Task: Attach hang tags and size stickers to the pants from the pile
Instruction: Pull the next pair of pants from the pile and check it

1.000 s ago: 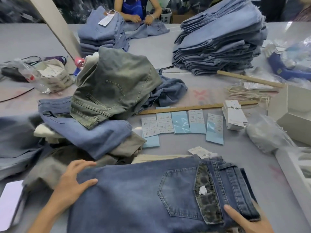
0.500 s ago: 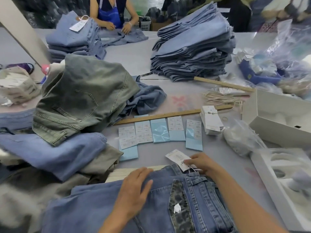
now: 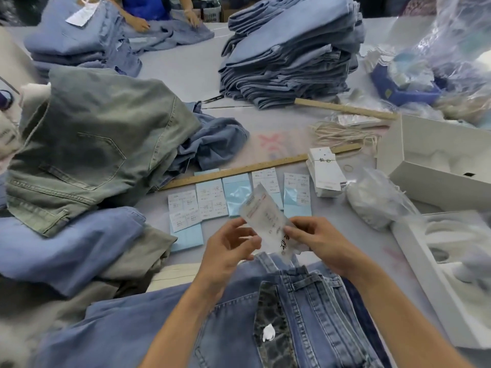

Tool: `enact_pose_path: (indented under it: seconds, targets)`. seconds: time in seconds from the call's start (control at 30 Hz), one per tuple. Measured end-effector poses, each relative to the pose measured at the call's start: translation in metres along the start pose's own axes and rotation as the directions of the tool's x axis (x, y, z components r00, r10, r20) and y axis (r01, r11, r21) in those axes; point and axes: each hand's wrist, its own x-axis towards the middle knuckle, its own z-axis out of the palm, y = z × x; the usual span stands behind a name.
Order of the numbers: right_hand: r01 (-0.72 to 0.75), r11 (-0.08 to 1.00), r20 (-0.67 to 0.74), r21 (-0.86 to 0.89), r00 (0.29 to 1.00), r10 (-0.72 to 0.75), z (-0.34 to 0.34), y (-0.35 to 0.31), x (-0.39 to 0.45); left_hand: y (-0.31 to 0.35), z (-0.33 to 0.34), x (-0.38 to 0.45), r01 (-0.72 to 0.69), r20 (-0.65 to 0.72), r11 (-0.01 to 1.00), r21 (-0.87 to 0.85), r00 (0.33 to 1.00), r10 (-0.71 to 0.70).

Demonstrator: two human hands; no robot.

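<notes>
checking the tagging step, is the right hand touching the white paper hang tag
Touching. In the head view the right hand pinches the lower edge of the white paper hang tag, fingertips on the paper, above the blue denim pants.

Single view only, worn on the head, looking forward and steeply down across a grey table [image 3: 329, 213]. Close to the near edge: both forearms entering from the bottom, left hand [image 3: 228, 248] and right hand [image 3: 316, 243] meeting near the centre of the frame, blue jeans [image 3: 305, 301] filling the bottom. Wide-angle, with edges bowed and blurred. Further up, at middle distance, sticker sheets [image 3: 212, 200] below a wooden ruler [image 3: 260, 166]. Far side of the table at the top, with a folded denim stack [image 3: 289, 54] and another person's hands [image 3: 140, 23]. No second view to overlap.
</notes>
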Motion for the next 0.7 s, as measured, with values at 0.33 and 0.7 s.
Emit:
enact_pose_path:
  seconds: [0.33, 0.7]
  targets:
    - [0.034, 0.974, 0.112, -0.225, 0.994, -0.009, 0.005, -0.016, 0.006, -0.001, -0.004, -0.029, 0.02, -0.212, 1.0, -0.019, 0.977, -0.023]
    - [0.085, 0.986, 0.059, -0.147, 0.995, -0.077, 0.016, -0.006, 0.012, -0.015, -0.014, -0.06, 0.18, -0.133, 0.944, -0.276, 0.966, -0.223]
